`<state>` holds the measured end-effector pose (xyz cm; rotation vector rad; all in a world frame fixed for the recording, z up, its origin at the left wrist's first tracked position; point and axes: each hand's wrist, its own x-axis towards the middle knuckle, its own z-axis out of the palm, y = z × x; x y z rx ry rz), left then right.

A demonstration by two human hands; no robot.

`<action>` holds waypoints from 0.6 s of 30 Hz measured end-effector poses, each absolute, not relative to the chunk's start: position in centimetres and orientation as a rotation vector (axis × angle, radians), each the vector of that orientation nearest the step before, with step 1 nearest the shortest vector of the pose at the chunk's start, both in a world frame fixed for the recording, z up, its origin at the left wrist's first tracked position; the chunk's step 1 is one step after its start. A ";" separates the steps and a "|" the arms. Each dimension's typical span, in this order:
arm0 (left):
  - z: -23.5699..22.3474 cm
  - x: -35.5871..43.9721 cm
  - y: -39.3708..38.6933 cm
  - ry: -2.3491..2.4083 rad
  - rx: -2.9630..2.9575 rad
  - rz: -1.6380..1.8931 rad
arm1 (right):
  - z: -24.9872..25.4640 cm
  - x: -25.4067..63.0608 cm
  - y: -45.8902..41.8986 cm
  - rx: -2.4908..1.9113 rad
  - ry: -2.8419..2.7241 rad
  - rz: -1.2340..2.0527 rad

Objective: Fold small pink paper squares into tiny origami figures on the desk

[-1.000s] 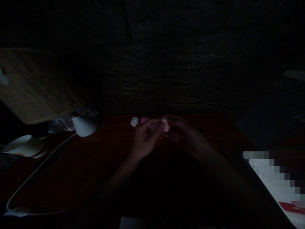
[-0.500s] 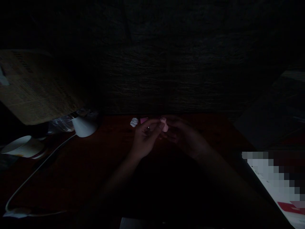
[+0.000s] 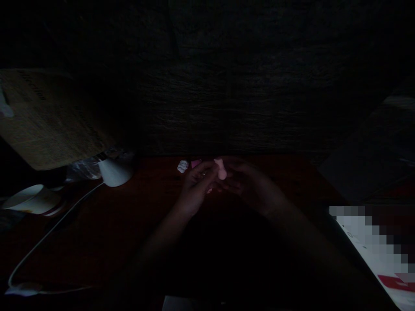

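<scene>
A small pink lump (image 3: 221,169), narrow near the top and rounded below, is between my two hands above the dark table. My left hand (image 3: 197,185) pinches it between thumb and fingers from the left. My right hand (image 3: 251,179) curls around its right side, fingers bent against it; the dimness hides the exact contact. Whether the lump is clay or paper I cannot tell. Just past my left fingers lie a flat pink piece (image 3: 196,163) and a crumpled white ball (image 3: 183,166).
On the left stand a white cone-shaped object (image 3: 116,172), a paper cup (image 3: 34,199) lying tilted, and a cardboard box (image 3: 48,116). A white cable (image 3: 53,228) runs across the table (image 3: 106,233). A dark textured wall (image 3: 227,86) closes off the back.
The pink lump has turned slightly between my fingers and shows more of its length. My left hand has shifted a little; my right hand has barely moved.
</scene>
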<state>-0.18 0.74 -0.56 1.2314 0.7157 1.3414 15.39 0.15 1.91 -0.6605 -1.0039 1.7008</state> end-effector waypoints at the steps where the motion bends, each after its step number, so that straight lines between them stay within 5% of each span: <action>1: -0.6 -0.2 0.8 0.683 1.188 1.312 | 1.9 15.4 0.1 -0.655 -1.007 1.704; 18: -1.0 -0.4 0.9 0.646 1.099 1.225 | 2.0 15.2 0.0 -0.652 -1.058 1.654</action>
